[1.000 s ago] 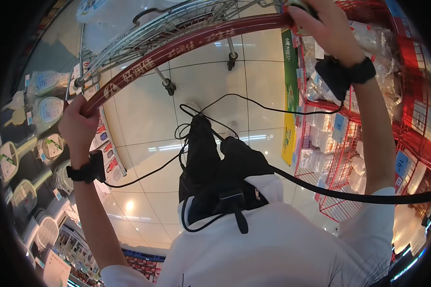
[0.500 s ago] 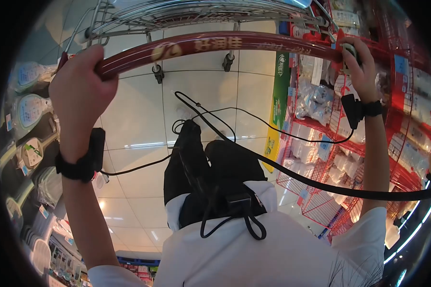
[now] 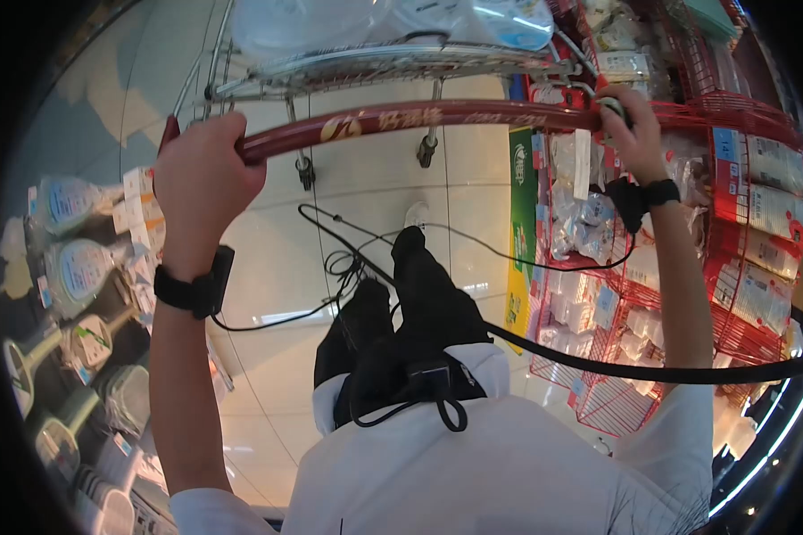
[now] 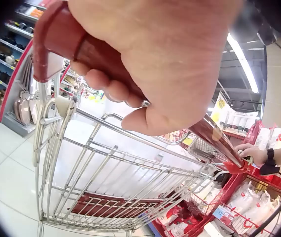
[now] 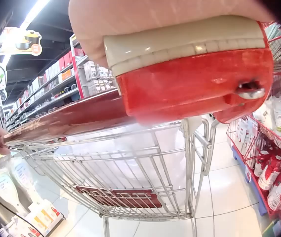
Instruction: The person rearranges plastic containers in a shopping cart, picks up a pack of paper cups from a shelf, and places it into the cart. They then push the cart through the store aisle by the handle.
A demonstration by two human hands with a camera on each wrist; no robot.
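Note:
A shopping cart's dark red handle bar spans between my two hands. My left hand grips its left end; in the left wrist view, the fingers curl round the bar. My right hand holds the other end, at a red and cream plastic housing that fills the upper part of the right wrist view. Beyond the bar stands the wire cart, with large translucent white plastic containers in it. Most of the right fingers are hidden in the right wrist view.
Red wire racks with packaged goods line the right side. On the left hang plastic-wrapped items beside a shelf. A black cable crosses the body, and thinner cords trail over the tiled floor near the feet.
The handle bar has swung from a steep slant to nearly level, with its right end lower in view. More of the cart's containers show at the top. Both hands keep their hold.

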